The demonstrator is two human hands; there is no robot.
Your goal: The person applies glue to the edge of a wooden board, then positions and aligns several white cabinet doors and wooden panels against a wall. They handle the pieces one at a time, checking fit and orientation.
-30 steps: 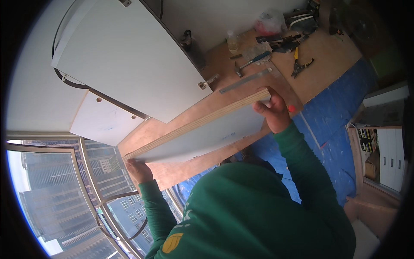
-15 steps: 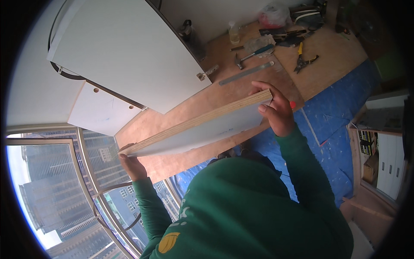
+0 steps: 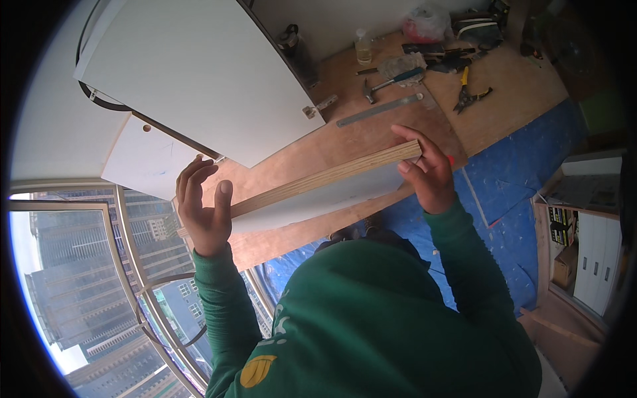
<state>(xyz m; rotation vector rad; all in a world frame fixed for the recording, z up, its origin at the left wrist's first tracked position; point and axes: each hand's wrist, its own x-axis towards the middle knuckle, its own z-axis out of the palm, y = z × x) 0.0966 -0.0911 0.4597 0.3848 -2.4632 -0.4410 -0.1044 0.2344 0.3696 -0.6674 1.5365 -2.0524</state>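
A plywood board [image 3: 325,178] with a white face and a bare layered edge stands on that edge's opposite side or is held tilted before me; its lower side is hard to make out. My right hand [image 3: 434,178] grips its right end, thumb on the white face and fingers behind. My left hand [image 3: 204,215] is raised in front of the board's left part, fingers spread and thumb up, holding nothing. It hides the board's left end in part. Beneath and beyond lies a brown plywood worktop [image 3: 279,249].
A large white panel [image 3: 192,73] with a metal hinge [image 3: 320,106] leans at the back left. On the worktop lie a hammer [image 3: 391,84], a steel ruler [image 3: 379,110], yellow-handled snips [image 3: 466,91] and a bottle [image 3: 362,48]. Blue sheeting [image 3: 504,172] covers the floor; a window [image 3: 66,265] is left.
My left hand has let go of the board's left end and moved up and to the right, its fingers opening. My right hand stays on the right end.
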